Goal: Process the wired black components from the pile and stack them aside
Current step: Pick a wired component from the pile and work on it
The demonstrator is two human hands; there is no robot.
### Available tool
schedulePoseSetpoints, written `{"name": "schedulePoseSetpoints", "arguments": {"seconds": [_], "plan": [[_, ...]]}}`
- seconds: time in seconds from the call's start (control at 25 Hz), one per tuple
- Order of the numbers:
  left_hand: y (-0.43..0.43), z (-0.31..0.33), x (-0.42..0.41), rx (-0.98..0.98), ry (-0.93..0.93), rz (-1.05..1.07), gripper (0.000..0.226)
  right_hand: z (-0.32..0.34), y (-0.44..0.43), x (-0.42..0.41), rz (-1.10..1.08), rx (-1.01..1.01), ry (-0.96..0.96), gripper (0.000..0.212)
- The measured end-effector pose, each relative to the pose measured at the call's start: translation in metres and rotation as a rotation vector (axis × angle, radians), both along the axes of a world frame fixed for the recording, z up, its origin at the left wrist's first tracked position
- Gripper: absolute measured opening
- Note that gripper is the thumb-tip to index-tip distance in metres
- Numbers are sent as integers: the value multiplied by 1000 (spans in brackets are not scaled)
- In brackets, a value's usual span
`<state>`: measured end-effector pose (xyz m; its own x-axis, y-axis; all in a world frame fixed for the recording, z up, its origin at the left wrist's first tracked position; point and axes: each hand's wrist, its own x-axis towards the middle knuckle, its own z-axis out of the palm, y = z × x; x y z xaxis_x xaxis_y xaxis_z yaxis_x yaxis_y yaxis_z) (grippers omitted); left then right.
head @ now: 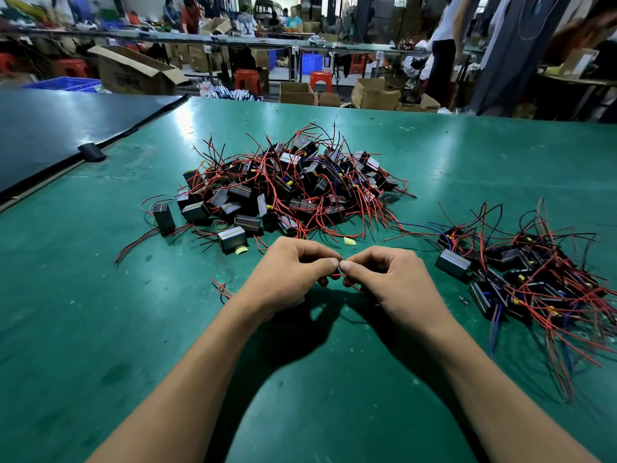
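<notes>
Pinching a thin red wire (336, 276) between them, the left hand (287, 275) and the right hand (389, 279) meet thumb to thumb above the green table (434, 155). Each hand has its fingers curled in, with thumb and forefinger tips closed on the wire, so the grip is tight and small. The wire shows only in the gap between the fingertips and trails a little way below the right thumb. Whether a black body hangs from this wire cannot be told, since the palms cover whatever lies under them. Straight ahead, just beyond the knuckles, lies the pile (293, 185) of wired black components, its red and black leads tangled. To the right of the right hand, apart from it, sits a second heap (527, 272) of the same parts. A loose wire scrap (222, 289) lies near the left wrist.
</notes>
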<state>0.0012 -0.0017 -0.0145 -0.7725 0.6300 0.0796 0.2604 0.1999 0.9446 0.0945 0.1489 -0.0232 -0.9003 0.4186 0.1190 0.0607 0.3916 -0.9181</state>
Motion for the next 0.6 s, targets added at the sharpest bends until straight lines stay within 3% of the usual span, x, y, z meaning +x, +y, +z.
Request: {"name": "schedulePoseSetpoints", "arguments": {"seconds": [0.36, 0.6], "plan": [[0, 1, -2, 66, -60, -17, 12, 5, -2, 3, 28, 74, 86, 8], [1, -2, -2, 31, 54, -21, 15, 7, 1, 4, 61, 30, 66, 7]]}}
